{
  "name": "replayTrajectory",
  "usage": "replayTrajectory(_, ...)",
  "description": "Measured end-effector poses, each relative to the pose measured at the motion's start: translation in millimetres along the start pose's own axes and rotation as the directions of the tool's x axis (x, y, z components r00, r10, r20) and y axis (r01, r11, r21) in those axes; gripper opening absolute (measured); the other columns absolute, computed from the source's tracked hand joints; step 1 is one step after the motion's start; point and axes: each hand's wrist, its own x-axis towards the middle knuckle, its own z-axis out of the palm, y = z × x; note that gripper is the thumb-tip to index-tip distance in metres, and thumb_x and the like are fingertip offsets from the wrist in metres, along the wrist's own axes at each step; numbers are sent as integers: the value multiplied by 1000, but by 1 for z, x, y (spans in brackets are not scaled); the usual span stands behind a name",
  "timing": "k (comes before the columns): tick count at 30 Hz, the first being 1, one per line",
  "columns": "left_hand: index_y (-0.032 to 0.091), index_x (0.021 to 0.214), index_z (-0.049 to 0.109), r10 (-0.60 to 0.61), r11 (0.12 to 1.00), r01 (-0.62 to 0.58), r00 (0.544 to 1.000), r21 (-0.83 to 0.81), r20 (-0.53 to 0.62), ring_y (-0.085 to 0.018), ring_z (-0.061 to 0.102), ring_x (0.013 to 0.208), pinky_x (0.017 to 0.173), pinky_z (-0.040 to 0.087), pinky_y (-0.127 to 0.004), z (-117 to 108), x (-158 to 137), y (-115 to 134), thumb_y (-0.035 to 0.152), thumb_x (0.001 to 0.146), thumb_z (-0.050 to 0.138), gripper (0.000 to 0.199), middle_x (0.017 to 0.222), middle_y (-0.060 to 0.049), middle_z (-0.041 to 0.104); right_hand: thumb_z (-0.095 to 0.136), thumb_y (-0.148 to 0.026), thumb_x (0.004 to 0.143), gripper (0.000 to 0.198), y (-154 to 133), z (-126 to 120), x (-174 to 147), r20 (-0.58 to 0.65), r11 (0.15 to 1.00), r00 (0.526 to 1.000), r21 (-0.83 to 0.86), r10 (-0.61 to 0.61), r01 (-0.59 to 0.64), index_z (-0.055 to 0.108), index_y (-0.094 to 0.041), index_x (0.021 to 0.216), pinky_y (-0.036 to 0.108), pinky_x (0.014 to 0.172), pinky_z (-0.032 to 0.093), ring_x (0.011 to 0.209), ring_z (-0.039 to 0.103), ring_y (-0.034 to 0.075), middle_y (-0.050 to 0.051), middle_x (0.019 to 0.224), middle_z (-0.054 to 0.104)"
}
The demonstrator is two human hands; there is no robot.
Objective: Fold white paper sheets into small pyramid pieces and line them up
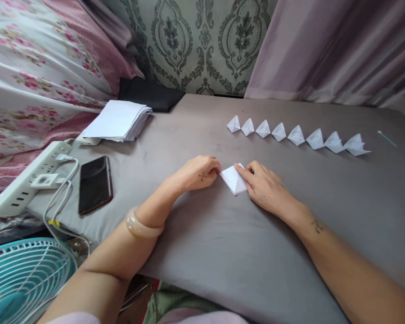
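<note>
A small folded white paper square (234, 181) lies diamond-wise on the grey cloth-covered surface in front of me. My left hand (202, 173), its fingers curled, pinches the paper's left corner. From the right, my right hand (265, 184) has its thumb and fingers closed on the paper's upper right side. A crease runs down the paper's face. Beyond my hands, a slanting row of several folded white paper shapes (296, 136) stretches to the right, each with a raised peak.
At the left are a stack of white paper (116, 119), a dark phone (95, 185), a white power strip (30, 177) with cables, and a turquoise fan (27, 274). A folded black cloth (148, 93) lies at the back. A thin cotton swab (387, 138) is far right.
</note>
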Motion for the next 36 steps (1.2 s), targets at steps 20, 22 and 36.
replayTrajectory(20, 15, 85, 71, 131, 990, -131, 991, -43, -7, -15, 64, 84, 81, 48, -26, 7, 3, 2, 0, 77, 38, 37, 96, -7, 69, 36, -13, 92, 55, 0, 0, 0, -13, 998, 999, -33, -47, 47, 44, -31, 143, 29, 66, 33, 79, 47, 19, 8, 98, 52)
replayTrajectory(22, 15, 82, 71, 135, 991, -135, 991, -23, 13, -16, 64, 82, 80, 48, -26, 7, 3, 1, -1, 77, 39, 36, 94, -7, 69, 37, -14, 92, 52, 0, 0, -1, -42, 997, 997, -26, -72, 71, 47, -31, 141, 29, 64, 31, 77, 47, 18, 8, 97, 52)
replayTrajectory(36, 13, 88, 69, 177, 976, -185, 981, 113, 77, -20, 61, 94, 87, 50, -32, 3, -3, 12, 0, 78, 38, 35, 102, -10, 65, 37, -13, 91, 49, -2, 2, -1, -54, 998, 999, -59, 0, -4, 51, -17, 138, 32, 67, 37, 79, 51, 20, 11, 100, 56)
